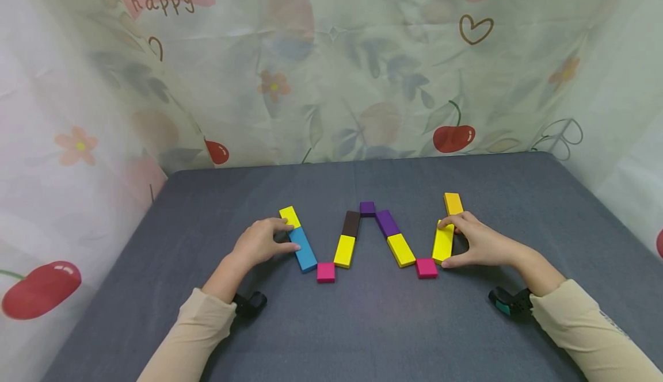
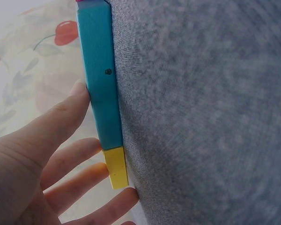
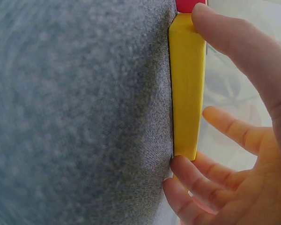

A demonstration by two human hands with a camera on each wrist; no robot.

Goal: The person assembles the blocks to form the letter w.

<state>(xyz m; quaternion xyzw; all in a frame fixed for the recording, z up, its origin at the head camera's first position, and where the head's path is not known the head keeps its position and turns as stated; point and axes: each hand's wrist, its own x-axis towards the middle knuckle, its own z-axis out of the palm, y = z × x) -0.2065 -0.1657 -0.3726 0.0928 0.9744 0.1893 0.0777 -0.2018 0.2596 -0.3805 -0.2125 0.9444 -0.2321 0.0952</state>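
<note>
A zigzag of flat coloured blocks lies on the grey table. At its left end, my left hand (image 1: pixel 261 241) rests its thumb on a blue block (image 1: pixel 303 249), with its fingers spread beside the short yellow block (image 1: pixel 290 217) touching it. My right hand (image 1: pixel 479 241) spans a long yellow block (image 1: pixel 442 243) at the right: the thumb touches its near end, and fingertips meet its far end in the right wrist view. Beyond that hand lies an orange-yellow block (image 1: pixel 453 202), partly covered by the fingers. A pink block (image 1: pixel 427 268) meets the long yellow one's near end.
Between the hands run another pink block (image 1: pixel 326 272), a yellow block (image 1: pixel 344 251), a dark brown block (image 1: pixel 350 224), a small purple block (image 1: pixel 367 209), a longer purple block (image 1: pixel 388 223) and a yellow block (image 1: pixel 401 249). A patterned curtain (image 1: pixel 331 71) hangs behind the table (image 1: pixel 373 330).
</note>
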